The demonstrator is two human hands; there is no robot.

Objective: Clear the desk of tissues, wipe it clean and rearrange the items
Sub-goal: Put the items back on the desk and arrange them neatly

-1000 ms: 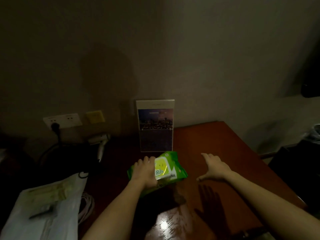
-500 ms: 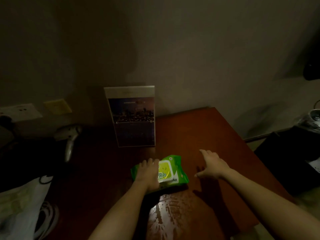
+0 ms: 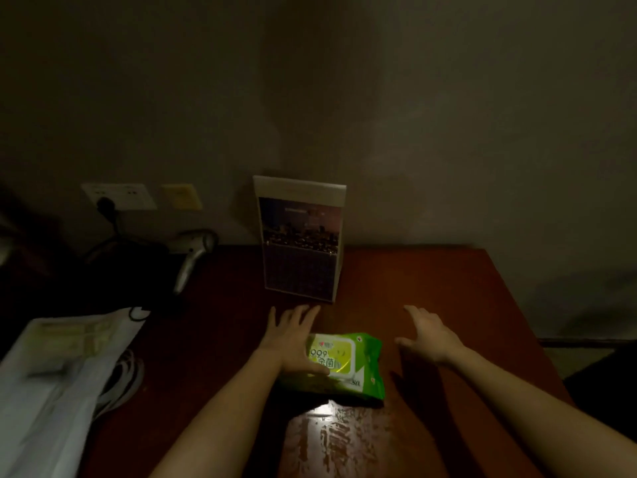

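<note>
A green pack of wet wipes lies on the reddish-brown desk near its front middle. My left hand reaches over the pack's left end with straight fingers spread, thumb lying on the pack's label. My right hand hovers open to the right of the pack, fingers spread and apart from it. Behind both hands an upright card stand with a city picture leans near the wall.
A hair dryer lies at the back left, its cord plugged into a wall socket. A white plastic bag and coiled white cable sit at the left. The desk's right edge drops to a dark floor.
The left hand has slid forward off the pack's top, with fingers now straight past its far edge. The right hand stays open beside it. The view has shifted.
</note>
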